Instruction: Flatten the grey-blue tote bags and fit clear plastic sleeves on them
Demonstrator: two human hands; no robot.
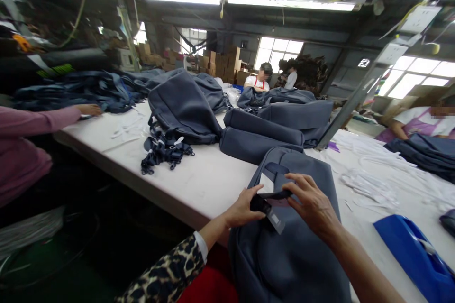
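Steady, gentle tension looks wisest here: the right hand [313, 201] pinches a dark strip [275, 196] above the bag [302, 255], which lies at the near edge of the white table [199, 179]. The left hand [243, 209] has thumb and forefinger parted; whether gripping, I can't tell. Keep that tag [277, 224] uncreased! Smooth blue-grey fabric, rounded corners, flat pale tag-end.

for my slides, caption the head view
Left hand and right hand handle a thin black strip over a smooth blue-grey bag at a white table.
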